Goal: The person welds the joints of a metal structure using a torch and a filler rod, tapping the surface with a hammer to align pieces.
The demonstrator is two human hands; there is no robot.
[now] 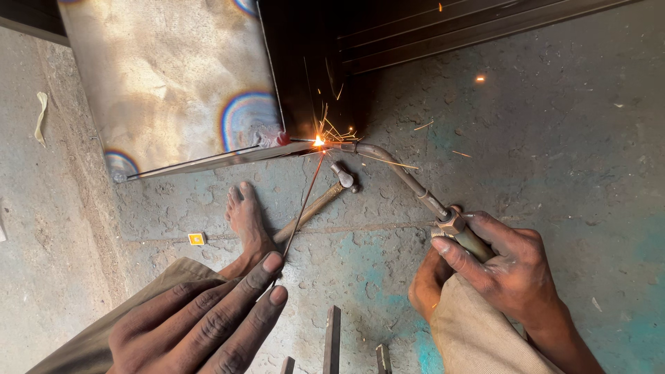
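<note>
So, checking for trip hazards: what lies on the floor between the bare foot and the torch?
A hammer lies there in the head view, between the foot and the torch, its head toward the sparks.

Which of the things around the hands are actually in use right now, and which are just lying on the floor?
In use:
- curved metal gas torch, gripped by right hand
- thin filler rod, pinched by left hand
- discoloured sheet-metal panel, sparking at its corner

Lying about:
- wooden-handled hammer
- small yellow box
- dark metal bars
- pale rag scrap
</note>
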